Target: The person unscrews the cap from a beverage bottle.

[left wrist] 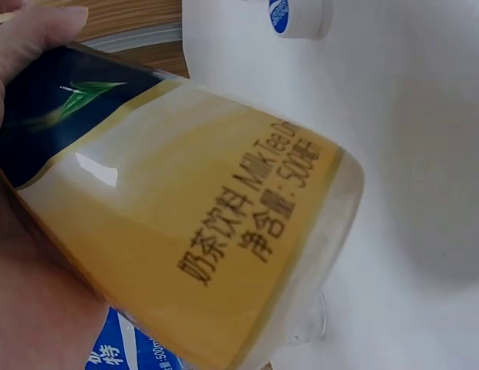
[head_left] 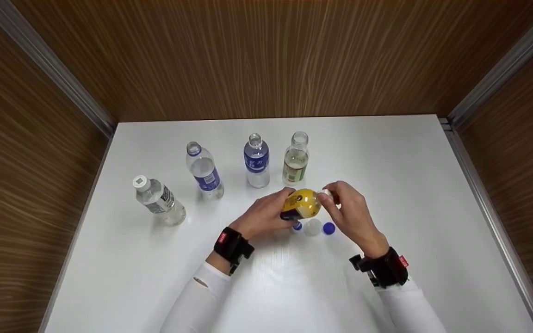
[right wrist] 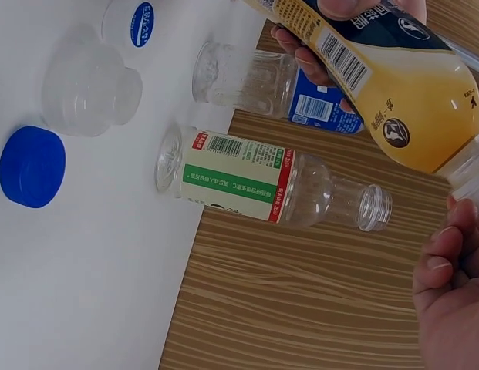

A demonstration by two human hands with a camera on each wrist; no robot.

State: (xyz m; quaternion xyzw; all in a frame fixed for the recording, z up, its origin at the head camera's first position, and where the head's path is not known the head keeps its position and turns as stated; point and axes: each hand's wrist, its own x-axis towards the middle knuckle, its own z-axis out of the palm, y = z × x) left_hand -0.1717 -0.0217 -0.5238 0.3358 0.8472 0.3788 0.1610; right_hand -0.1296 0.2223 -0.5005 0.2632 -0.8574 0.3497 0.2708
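My left hand [head_left: 266, 210] grips a milk tea bottle [head_left: 306, 203] with a yellow and dark blue label, its neck pointing toward the right hand. At that neck, the thumb and fingers of my right hand [head_left: 350, 210] pinch the white cap [head_left: 325, 192]. In the left wrist view, the bottle's base and printed label fill much of the picture. Below the bottle, loose on the table, lie a blue cap [right wrist: 32, 166], a translucent cap [right wrist: 89, 91] and a white cap with a blue logo [right wrist: 129, 21].
Behind my hands stand uncapped bottles: one with a green-and-cream label [head_left: 294, 162], one blue-labelled [head_left: 257, 162] and one purple-labelled [head_left: 205, 170]. A white-capped clear bottle [head_left: 160, 201] stands at the left. Wood-grain panels [head_left: 266, 60] wall in the white table [head_left: 132, 277].
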